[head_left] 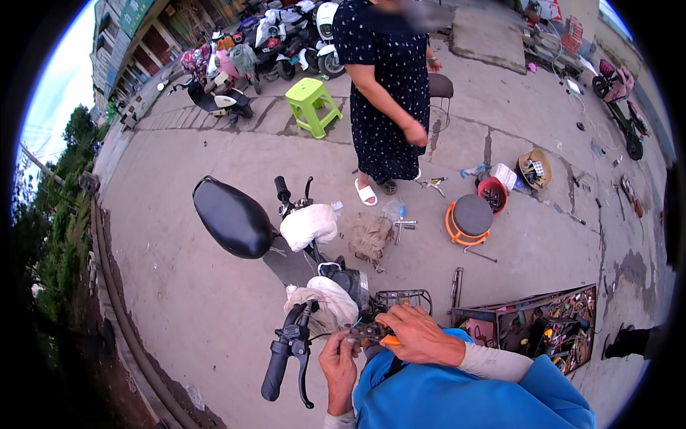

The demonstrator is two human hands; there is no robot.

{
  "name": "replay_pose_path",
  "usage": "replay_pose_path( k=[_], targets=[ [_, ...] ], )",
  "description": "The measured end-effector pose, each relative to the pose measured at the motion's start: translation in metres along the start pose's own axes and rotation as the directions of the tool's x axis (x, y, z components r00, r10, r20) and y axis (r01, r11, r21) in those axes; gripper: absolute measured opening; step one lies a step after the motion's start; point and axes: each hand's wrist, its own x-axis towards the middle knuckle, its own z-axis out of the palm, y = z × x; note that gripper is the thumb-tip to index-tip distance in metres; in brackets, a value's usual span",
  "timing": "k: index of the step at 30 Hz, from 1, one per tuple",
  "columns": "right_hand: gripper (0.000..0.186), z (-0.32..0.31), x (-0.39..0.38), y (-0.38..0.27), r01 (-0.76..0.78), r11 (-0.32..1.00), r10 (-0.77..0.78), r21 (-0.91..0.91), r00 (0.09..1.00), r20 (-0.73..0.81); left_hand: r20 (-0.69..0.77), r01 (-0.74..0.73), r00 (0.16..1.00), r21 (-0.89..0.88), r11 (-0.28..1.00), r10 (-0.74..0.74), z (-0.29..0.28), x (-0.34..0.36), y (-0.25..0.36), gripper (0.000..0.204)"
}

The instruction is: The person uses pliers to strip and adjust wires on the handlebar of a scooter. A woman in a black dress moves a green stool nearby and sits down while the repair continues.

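Note:
My right hand [418, 334] is closed round a pair of orange-handled pliers [390, 339], whose dark jaws point left. Close to those jaws, my left hand [339, 363] pinches a thin dark cable [321, 334]. That cable runs toward the handlebar grip [276, 372] and its brake lever [305, 377], left of my hands. Both belong to an electric scooter with a long black seat [232, 218]. Pale cloth [330, 300] covers part of the handlebar's middle. Just what the jaws are on is too small to tell.
A metal toolbox [493, 309] full of tools lies right of me. Ahead are an orange-rimmed round stool [471, 216], a red bucket [493, 193] and a brown bag [370, 237]. A person in a dark dress [389, 93] stands beyond, near a green stool [311, 107].

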Motion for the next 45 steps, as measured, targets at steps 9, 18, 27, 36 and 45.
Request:
replay_pose_path(
  k=[9,18,27,36,45],
  targets=[
    [0.043,0.0,0.003,-0.002,0.014,1.0,-0.014,0.002,1.0,-0.014,0.02,-0.03,0.999,0.044,0.999,0.029,0.003,0.001,-0.002,0.011],
    [0.038,0.0,0.001,0.001,0.006,1.0,-0.007,0.022,1.0,0.007,0.089,-0.15,0.987,0.24,0.959,0.132,0.005,0.005,0.007,0.01],
    [0.028,0.002,0.002,0.002,-0.121,0.974,0.096,0.19,0.986,0.135,0.137,-0.125,0.987,0.309,0.943,0.086,0.005,0.007,0.018,0.009],
    [0.028,0.009,0.001,0.005,-0.11,0.986,0.089,0.126,0.983,0.163,0.182,-0.084,0.983,0.289,0.954,0.031,0.007,0.001,0.028,0.008],
    [0.029,0.011,0.001,0.006,-0.138,0.984,0.112,0.11,0.969,0.22,0.232,-0.101,0.973,0.377,0.921,0.012,0.0,0.005,0.016,0.014]
  ],
)
